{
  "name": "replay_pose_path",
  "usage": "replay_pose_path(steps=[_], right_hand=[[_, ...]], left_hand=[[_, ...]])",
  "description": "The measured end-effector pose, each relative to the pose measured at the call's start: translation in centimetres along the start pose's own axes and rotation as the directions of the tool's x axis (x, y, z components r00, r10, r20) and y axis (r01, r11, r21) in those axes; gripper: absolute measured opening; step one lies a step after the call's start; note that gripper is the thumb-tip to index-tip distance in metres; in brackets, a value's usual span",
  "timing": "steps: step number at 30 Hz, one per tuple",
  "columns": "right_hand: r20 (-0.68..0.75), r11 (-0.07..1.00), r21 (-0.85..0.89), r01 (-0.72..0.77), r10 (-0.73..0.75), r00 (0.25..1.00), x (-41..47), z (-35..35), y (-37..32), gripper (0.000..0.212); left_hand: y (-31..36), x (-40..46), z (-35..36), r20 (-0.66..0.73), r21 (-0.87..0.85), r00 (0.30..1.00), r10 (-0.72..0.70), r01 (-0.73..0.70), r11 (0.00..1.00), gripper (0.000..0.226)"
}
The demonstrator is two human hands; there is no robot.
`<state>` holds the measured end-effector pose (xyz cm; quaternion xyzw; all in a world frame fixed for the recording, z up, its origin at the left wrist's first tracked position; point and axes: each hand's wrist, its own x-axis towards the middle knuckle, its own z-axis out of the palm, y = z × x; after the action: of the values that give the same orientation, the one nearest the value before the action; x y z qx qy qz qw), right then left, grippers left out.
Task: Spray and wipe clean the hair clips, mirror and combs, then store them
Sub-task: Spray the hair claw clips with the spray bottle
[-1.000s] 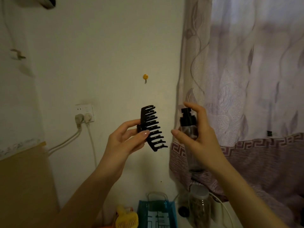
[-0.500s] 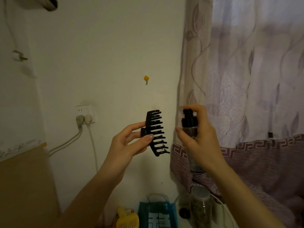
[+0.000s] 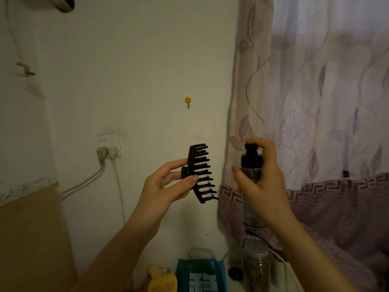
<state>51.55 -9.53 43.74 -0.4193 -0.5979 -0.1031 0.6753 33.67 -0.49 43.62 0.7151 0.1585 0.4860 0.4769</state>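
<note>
A black claw hair clip (image 3: 201, 172) is held up in front of the wall, its teeth pointing right. My left hand (image 3: 163, 191) pinches it at the hinge between thumb and fingers. Just to its right, my right hand (image 3: 262, 183) grips a slim clear spray bottle (image 3: 251, 165) with a black pump top. The index finger rests on the pump head, and the nozzle faces the clip. No mirror or comb shows in this view.
A patterned curtain (image 3: 315, 123) hangs at the right. On the wall are a yellow smiley hook (image 3: 188, 100) and a socket with two plugs (image 3: 108, 147). Below stand a blue bag (image 3: 201, 275), a yellow mini fan (image 3: 162, 280) and a lidded jar (image 3: 256, 264).
Both hands have drifted slightly right and down together. The clip has turned a little more upright, and the index finger has settled lower on the pump head.
</note>
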Motion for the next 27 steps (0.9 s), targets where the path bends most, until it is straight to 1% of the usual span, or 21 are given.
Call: replay_pose_path(steps=[3, 7, 10, 14, 18, 20, 23, 27], right_hand=[[0.033, 1.000, 0.015, -0.010, 0.010, 0.999, -1.2, -0.1, 0.4, 0.053], [0.073, 0.998, 0.017, -0.066, 0.065, 0.995, -2.9, 0.4, 1.3, 0.048], [0.087, 0.995, 0.033, -0.091, 0.088, 0.992, -3.5, 0.6, 1.4, 0.050], [0.087, 0.994, 0.024, -0.111, 0.108, 0.990, -3.9, 0.6, 1.5, 0.055], [0.060, 0.986, 0.027, -0.164, 0.162, 0.985, -4.0, 0.7, 1.6, 0.047], [0.046, 0.974, 0.069, -0.214, 0.211, 0.976, -4.1, 0.7, 1.7, 0.045], [0.006, 0.942, 0.168, -0.290, 0.293, 0.956, -4.4, 0.8, 1.6, 0.055], [-0.036, 0.899, 0.270, -0.345, 0.368, 0.929, -5.1, 1.1, 1.2, 0.072]], left_hand=[[0.0, 0.0, -0.1, -0.017, -0.008, 1.000, 0.004, -0.004, 1.000, 0.053], [-0.2, 0.1, 0.1, -0.036, -0.029, 0.999, -0.004, 0.003, 1.000, 0.051], [-0.3, 0.0, 0.2, -0.033, -0.031, 0.999, -0.013, 0.012, 0.999, 0.053], [-0.4, 0.0, 0.3, -0.029, -0.028, 0.999, -0.013, 0.012, 1.000, 0.052], [-0.4, 0.0, 0.2, -0.027, -0.023, 1.000, -0.011, 0.010, 1.000, 0.053], [-0.4, 0.0, 0.2, -0.027, -0.024, 1.000, -0.011, 0.010, 1.000, 0.054], [-0.5, 0.0, 0.1, -0.027, -0.035, 1.000, -0.015, 0.014, 0.999, 0.056], [-0.7, -0.1, 0.3, -0.021, -0.031, 0.999, -0.026, 0.026, 0.999, 0.055]])
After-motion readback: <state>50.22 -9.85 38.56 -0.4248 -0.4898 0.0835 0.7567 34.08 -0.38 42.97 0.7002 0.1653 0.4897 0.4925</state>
